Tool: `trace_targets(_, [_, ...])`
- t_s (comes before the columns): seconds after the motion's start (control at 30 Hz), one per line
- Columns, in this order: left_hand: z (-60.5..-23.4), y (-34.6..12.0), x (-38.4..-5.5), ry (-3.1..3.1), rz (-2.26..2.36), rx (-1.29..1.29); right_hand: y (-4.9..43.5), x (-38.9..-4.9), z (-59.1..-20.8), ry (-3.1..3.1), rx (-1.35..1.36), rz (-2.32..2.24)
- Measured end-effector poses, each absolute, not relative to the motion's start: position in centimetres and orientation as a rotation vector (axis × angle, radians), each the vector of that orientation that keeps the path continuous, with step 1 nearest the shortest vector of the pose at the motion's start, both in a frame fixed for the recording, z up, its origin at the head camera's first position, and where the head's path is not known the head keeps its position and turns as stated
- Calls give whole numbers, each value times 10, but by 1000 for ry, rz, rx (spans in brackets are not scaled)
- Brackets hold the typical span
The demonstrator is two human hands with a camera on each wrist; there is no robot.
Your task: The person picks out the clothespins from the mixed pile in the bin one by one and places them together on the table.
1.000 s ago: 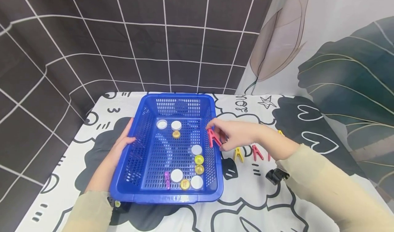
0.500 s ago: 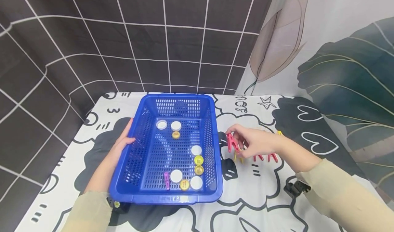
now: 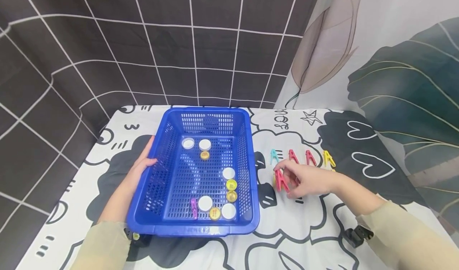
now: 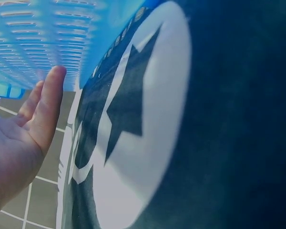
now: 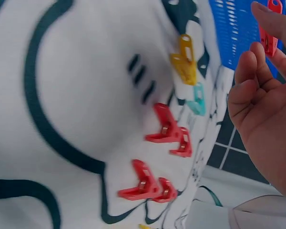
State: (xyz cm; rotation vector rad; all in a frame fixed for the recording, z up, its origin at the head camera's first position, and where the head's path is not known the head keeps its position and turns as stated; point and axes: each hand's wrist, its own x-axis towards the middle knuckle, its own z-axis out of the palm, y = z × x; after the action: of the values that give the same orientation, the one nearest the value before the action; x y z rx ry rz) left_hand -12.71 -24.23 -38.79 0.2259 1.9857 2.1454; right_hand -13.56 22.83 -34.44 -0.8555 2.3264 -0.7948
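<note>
A blue plastic basket point(image 3: 193, 230) stands on the patterned cloth. My left hand point(image 3: 133, 177) rests along its left side, thumb at the rim and fingers straight against the outer wall, as the left wrist view also shows. To the right of the basket, my right hand point(image 3: 308, 178) pinches a red clothespin point(image 3: 281, 181) between thumb and fingers. A yellow clothespin point(image 5: 185, 67) lies on the cloth near that hand, mostly hidden behind it in the head view. Inside the basket lie several white caps point(image 3: 205, 203), gold and yellow caps point(image 3: 231, 184) and a purple clothespin point(image 3: 194, 209).
Behind the right hand is a row of clothespins: a teal one point(image 3: 274, 155), red ones point(image 3: 310, 157) and a yellow one point(image 3: 328, 157). More red clothespins point(image 5: 142, 183) show in the right wrist view. A dark grid-patterned curtain point(image 3: 215, 51) hangs behind the basket.
My right hand has moved from the basket's right rim to the right and down over the cloth, still holding the red clothespin. My left hand and the basket have stayed put.
</note>
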Motion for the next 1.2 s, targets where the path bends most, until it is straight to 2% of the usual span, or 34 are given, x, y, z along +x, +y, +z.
trace_targets(0.47, [-388,-245,-132,2150,2029,157,231,-115,-377,2344,-919,-713])
trace_targets(0.73, [-388,-244,-130,2041,2091,192,229,-111,-391,2447,-928,-597])
trace_targets(1.2, [-387,-243,-128,1966,2135,240,228,-109,-399,2488,-931,-537])
